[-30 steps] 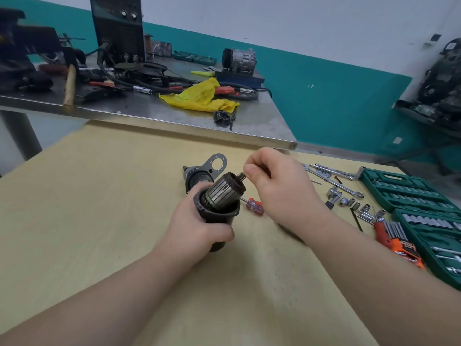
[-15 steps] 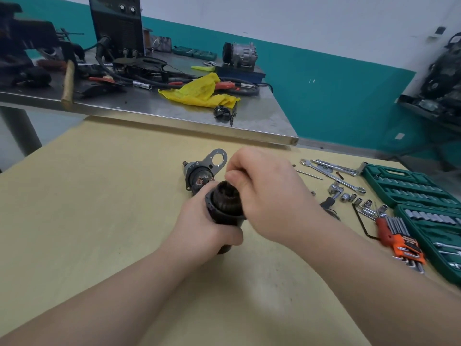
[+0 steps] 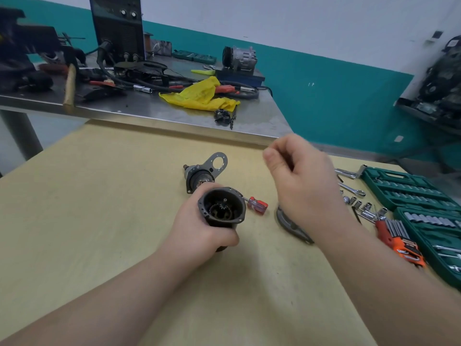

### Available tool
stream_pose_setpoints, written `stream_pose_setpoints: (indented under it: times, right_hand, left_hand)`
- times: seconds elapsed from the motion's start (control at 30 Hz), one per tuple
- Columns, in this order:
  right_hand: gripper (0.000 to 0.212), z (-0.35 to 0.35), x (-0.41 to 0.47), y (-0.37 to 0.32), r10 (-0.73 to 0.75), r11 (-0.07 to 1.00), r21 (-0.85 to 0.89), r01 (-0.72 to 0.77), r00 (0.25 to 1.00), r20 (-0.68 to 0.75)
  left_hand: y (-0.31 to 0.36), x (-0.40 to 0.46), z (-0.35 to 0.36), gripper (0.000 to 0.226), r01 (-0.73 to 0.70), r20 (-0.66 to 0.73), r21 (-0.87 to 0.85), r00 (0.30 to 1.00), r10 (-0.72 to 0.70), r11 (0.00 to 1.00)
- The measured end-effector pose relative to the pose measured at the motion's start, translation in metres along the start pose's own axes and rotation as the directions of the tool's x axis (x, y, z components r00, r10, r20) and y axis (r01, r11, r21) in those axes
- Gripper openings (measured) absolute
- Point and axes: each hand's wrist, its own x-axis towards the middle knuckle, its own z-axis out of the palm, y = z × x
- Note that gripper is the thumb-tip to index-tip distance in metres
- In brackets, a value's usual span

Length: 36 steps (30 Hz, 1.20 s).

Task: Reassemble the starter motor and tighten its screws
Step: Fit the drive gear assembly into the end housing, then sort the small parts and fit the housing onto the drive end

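The left hand [image 3: 199,228] grasps the dark motor housing [image 3: 222,208] in a full grip, fingers and thumb wrapped round its lower body, holding it above the tan wooden surface [image 3: 99,208] with its open end facing the camera. Inside the housing a small toothed gear on a thin shaft is visible at the centre. The right hand [image 3: 301,181] is raised to the right of the housing, clear of it, blurred, with fingers curled loosely inward and nothing visible in its grip. Just behind the housing, the drive-end section [image 3: 199,176] with its grey mounting bracket [image 3: 218,163] lies on the surface. A short screwdriver with a red handle [image 3: 257,204] lies immediately right of the housing. A dark rounded cover [image 3: 290,224] lies on the surface, partly hidden under the right forearm. Loose sockets and wrenches [image 3: 354,193] are scattered further right, next to a red and orange hex key set [image 3: 399,238] and two open green socket cases [image 3: 409,188]. Behind the wooden surface stands a steel bench [image 3: 257,123] carrying a yellow cloth [image 3: 199,96], cables and a black machine [image 3: 117,26].
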Motion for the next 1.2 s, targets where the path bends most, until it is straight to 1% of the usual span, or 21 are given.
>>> stream_pose_setpoints:
  times: [0.1,0.17,0.23,0.3,0.33,0.4,0.43,0.47,0.5,0.57,0.63,0.7,0.77,0.8,0.87,0.93,1.03,1.13,1.2]
  right_hand:
    - [0.030,0.012,-0.010,0.011,0.119,0.993,0.013,-0.121,0.987,0.111]
    - [0.043,0.023,-0.017,0.021,0.225,0.970,0.062,-0.237,0.961,0.159]
    - [0.050,0.034,-0.024,0.032,0.314,0.926,0.157,-0.342,0.932,0.181]
    - [0.042,0.042,-0.032,0.042,0.355,0.888,0.221,-0.403,0.906,0.229]
    - [0.036,0.045,-0.036,0.046,0.350,0.878,0.242,-0.414,0.898,0.268]
    - [0.024,0.052,-0.048,0.051,0.289,0.865,0.298,-0.404,0.886,0.362]
    - [0.025,0.055,-0.054,0.051,0.243,0.865,0.318,-0.387,0.879,0.410]
    - [0.033,0.058,-0.059,0.050,0.196,0.878,0.319,-0.357,0.876,0.441]
    - [0.042,0.062,-0.063,0.048,0.155,0.899,0.304,-0.315,0.879,0.451]
    - [0.055,0.069,-0.067,0.044,0.124,0.923,0.285,-0.259,0.900,0.418]
    - [0.057,0.073,-0.066,0.040,0.168,0.894,0.334,-0.299,0.914,0.370]
    - [0.061,0.077,-0.066,0.039,0.234,0.784,0.464,-0.413,0.888,0.395]
    - [0.059,0.077,-0.064,0.038,0.284,0.687,0.549,-0.476,0.872,0.399]
    - [0.053,0.074,-0.061,0.037,0.298,0.667,0.569,-0.482,0.872,0.389]
    - [0.044,0.066,-0.053,0.035,0.307,0.645,0.589,-0.487,0.871,0.384]
    - [0.044,0.055,-0.039,0.035,0.323,0.636,0.591,-0.495,0.867,0.379]
    - [0.049,0.038,-0.011,0.040,0.341,0.690,0.544,-0.478,0.877,0.338]
    - [0.051,0.025,0.022,0.052,0.317,0.806,0.404,-0.432,0.892,0.322]
    - [0.046,0.021,0.046,0.070,0.308,0.887,0.248,-0.390,0.898,0.313]
  left_hand:
    - [-0.003,-0.001,0.002,0.064,-0.060,-0.036,0.044,0.997,0.061,0.997]
    - [-0.004,-0.001,0.004,0.064,-0.093,-0.050,0.043,0.994,0.096,0.995]
    - [-0.006,-0.001,0.004,0.062,-0.093,-0.073,0.003,0.993,0.093,0.996]
    - [-0.006,0.001,0.002,0.062,-0.048,-0.103,-0.096,0.994,0.038,0.994]
    - [-0.006,0.002,0.002,0.063,-0.017,-0.103,-0.170,0.995,0.000,0.985]
    - [-0.006,0.004,0.001,0.062,0.032,-0.080,-0.329,0.995,-0.062,0.944]
    - [-0.006,0.005,0.001,0.059,0.048,-0.062,-0.402,0.995,-0.079,0.914]
    - [-0.004,0.005,0.001,0.055,0.057,-0.037,-0.470,0.996,-0.084,0.881]
    - [-0.003,0.005,0.001,0.052,0.064,-0.005,-0.530,0.997,-0.079,0.846]
    - [0.001,0.004,0.001,0.055,0.085,0.058,-0.599,0.996,-0.063,0.796]
    - [0.005,0.003,0.001,0.058,0.097,0.108,-0.614,0.993,-0.038,0.784]
    - [0.007,0.004,0.000,0.056,0.086,0.159,-0.610,0.987,0.015,0.787]
    - [0.008,0.007,-0.002,0.054,0.088,0.183,-0.579,0.983,0.025,0.811]
    - [0.008,0.010,-0.004,0.054,0.087,0.170,-0.548,0.985,0.009,0.832]
    - [0.006,0.015,-0.008,0.055,0.055,0.114,-0.471,0.993,-0.001,0.880]
    - [0.003,0.019,-0.010,0.046,-0.007,0.011,-0.396,1.000,0.013,0.918]
    - [-0.002,0.021,-0.015,0.026,-0.121,-0.224,-0.265,0.973,0.062,0.957]
    - [-0.006,0.020,-0.020,0.022,-0.191,-0.324,-0.073,0.933,0.158,0.979]
    - [-0.010,0.023,-0.023,0.012,-0.196,-0.368,0.165,0.897,0.245,0.967]
